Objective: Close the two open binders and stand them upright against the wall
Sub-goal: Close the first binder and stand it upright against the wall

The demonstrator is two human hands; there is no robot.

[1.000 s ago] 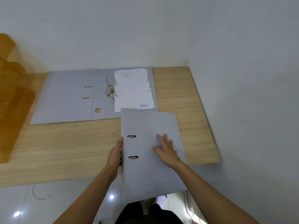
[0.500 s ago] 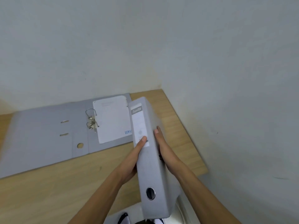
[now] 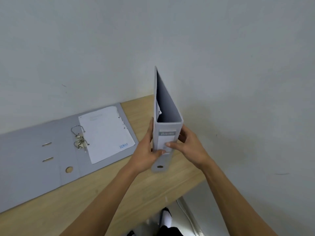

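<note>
I hold a closed grey binder [image 3: 167,106] upright above the right end of the wooden table [image 3: 119,189], its labelled spine facing me. My left hand [image 3: 146,150] grips its left cover, thumb on the spine. Against the right cover sits my right hand [image 3: 189,147], fingers across the label. The binder's top is near the corner of the two walls, slightly tilted; its lower end is above the tabletop. A second grey binder [image 3: 34,154] lies open flat on the table to the left, rings up, with a white sheet [image 3: 105,133] on its right half.
White walls [image 3: 238,82] meet in a corner just behind and right of the held binder. The table's right end stops close to the side wall. Below the front edge are the floor, a thin cable [image 3: 187,217] and my foot in a white sock [image 3: 166,217].
The binder lay flat and closed under my hands one second ago. I lifted it, turned it spine toward me, and stood it up nearer the wall corner. My view swung up and right.
</note>
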